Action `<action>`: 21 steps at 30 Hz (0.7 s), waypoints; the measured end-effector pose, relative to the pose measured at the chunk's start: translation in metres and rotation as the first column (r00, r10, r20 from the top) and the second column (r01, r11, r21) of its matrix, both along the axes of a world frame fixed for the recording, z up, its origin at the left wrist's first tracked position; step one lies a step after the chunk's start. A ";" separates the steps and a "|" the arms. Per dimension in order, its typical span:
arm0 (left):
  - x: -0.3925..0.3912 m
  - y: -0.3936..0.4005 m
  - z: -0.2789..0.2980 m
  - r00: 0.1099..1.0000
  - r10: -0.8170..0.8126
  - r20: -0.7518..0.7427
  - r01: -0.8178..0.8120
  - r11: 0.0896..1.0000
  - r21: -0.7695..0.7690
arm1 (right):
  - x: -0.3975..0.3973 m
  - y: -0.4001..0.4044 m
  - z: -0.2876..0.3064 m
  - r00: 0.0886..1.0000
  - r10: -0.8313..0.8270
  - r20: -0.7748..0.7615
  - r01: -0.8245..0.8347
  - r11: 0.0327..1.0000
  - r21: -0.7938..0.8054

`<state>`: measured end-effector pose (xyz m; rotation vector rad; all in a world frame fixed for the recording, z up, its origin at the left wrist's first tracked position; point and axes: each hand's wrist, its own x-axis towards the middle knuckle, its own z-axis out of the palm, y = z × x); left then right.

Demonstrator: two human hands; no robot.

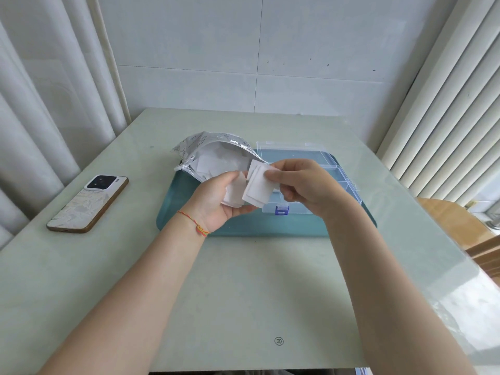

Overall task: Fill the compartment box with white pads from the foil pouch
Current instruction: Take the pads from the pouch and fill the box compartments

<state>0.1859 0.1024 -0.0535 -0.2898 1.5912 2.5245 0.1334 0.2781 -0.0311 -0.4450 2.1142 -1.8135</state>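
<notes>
Fingers (273, 175) of right hand (303, 185) pinch a few white pads (257, 189); left hand (216, 201) grips more pads. Foil pouch (213, 154) lies open behind fingers, compartment box (311, 182) just under/behind. Step: sorting pads. Next, I think: lower stack into a compartment.

A pale green table (243, 280) with a glossy top carries everything. On it lies a teal tray (189, 220) near the middle. A phone (88, 203) lies face down to the left, well apart from the tray.
</notes>
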 end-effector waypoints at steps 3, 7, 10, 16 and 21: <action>0.003 0.000 0.001 0.990 -0.134 0.037 0.135 0.989 -0.054 | 0.004 0.000 0.003 0.997 0.068 -0.038 -0.068 0.998 0.012; 0.005 0.002 0.001 0.957 -0.291 0.017 0.291 0.957 -0.022 | 0.011 -0.008 0.004 0.993 0.073 -0.093 -0.069 0.997 0.046; 0.005 0.004 0.000 0.938 -0.347 -0.006 0.346 0.937 -0.057 | 0.015 -0.016 0.002 0.991 0.012 -0.131 -0.001 0.996 0.084; 0.003 0.004 -0.003 0.958 -0.286 0.000 0.285 0.954 -0.091 | 0.016 -0.016 0.004 0.962 -0.062 -0.265 0.133 0.957 0.259; 0.000 0.003 -0.008 0.987 -0.161 0.010 0.162 0.984 -0.073 | 0.008 -0.015 0.003 0.919 -0.292 -0.264 0.331 0.937 0.115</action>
